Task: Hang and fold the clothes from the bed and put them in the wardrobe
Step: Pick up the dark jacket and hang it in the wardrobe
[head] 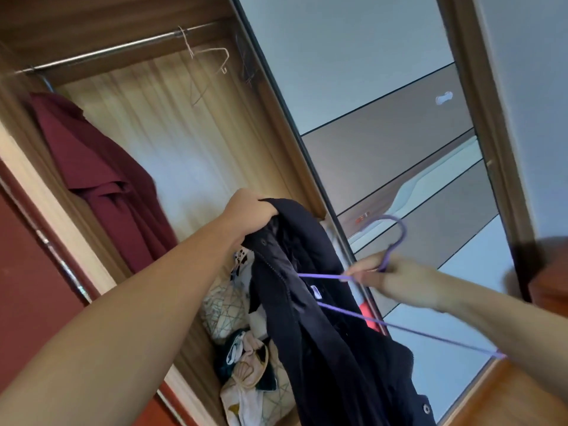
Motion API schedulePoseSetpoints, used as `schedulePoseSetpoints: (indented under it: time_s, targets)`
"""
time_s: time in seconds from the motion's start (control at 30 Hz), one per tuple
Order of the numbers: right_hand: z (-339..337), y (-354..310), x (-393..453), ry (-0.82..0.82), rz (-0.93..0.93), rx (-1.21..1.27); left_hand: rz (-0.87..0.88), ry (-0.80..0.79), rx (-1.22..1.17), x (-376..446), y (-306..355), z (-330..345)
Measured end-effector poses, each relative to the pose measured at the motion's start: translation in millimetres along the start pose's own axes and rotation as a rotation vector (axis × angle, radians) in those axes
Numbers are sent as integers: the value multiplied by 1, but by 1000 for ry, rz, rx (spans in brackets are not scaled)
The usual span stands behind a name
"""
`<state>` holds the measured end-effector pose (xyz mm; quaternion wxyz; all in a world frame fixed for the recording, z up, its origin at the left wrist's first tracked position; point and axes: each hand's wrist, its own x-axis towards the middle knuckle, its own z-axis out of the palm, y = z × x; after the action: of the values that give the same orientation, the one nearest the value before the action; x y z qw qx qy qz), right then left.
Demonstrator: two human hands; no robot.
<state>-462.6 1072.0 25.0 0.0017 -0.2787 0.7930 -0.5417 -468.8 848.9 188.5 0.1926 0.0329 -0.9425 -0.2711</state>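
My left hand [246, 210] grips the collar end of a dark navy jacket [310, 309], which hangs down in front of the open wardrobe [196, 155]. My right hand [387, 276] pinches a purple hanger [396, 241] just below its hook. One arm of the hanger runs left into the jacket. The other runs down to the right, past my forearm. The jacket's lower part drops out of the frame at the bottom.
A metal rail [116, 50] crosses the wardrobe top, with an empty wire hanger [212, 59] on it. A maroon shirt [104, 179] hangs at the left. Patterned fabrics [246, 373] are piled on the wardrobe floor. A mirrored sliding door [399, 149] stands to the right.
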Motion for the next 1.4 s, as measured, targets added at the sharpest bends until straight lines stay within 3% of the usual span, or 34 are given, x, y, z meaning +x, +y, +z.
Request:
schedulePoseSetpoints:
  time_s: [0.07,0.17,0.23,0.33,0.4,0.5,0.73,0.87,1.0,1.23,1.33,1.4]
  targets:
    - [14,-10,3,85,-3,36,67,-52,33,-3,13,11]
    - [-1,-12,3,234,119,286,156,-109,125,-7,21,11]
    - [-13,-14,-1,279,206,480,171,-175,149,-8,21,0]
    - [-20,-20,-6,289,226,570,186,-341,152,-10,22,-14]
    - [-20,-25,-7,294,179,538,189,-375,157,-8,28,-18]
    - [-19,-32,-6,310,102,392,228,-277,230,-1,42,-12]
    - [-22,-42,-15,337,61,112,227,-305,277,-6,50,23]
    - [-37,-45,-19,400,139,209,369,-367,368,-11,44,46]
    - [-58,-37,-23,315,193,285,546,-372,445,-12,41,56]
    - [-83,-17,-22,284,95,276,675,-389,431,-10,52,69]
    - [-85,-3,-13,410,94,92,705,-330,443,-8,48,82]
    - [-75,16,-15,619,48,-227,713,-254,433,-4,38,88]
